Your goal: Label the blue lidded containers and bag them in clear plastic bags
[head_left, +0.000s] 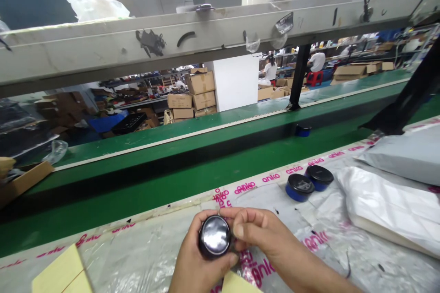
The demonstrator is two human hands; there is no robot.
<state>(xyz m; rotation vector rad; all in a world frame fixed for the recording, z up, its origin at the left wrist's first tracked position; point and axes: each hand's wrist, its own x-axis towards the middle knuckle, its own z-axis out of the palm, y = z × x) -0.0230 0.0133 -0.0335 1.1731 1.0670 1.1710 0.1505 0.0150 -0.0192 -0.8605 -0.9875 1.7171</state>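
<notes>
The left hand (192, 263) grips a part-hidden black container (215, 236), glossy end facing the camera; the right hand (263, 233) curls, hold unclear.

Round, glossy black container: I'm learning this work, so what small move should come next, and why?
Perhaps slide the right hand along the edge of the round, glossy black container: the left hand holds it, and the right is curled close beside it.
</notes>
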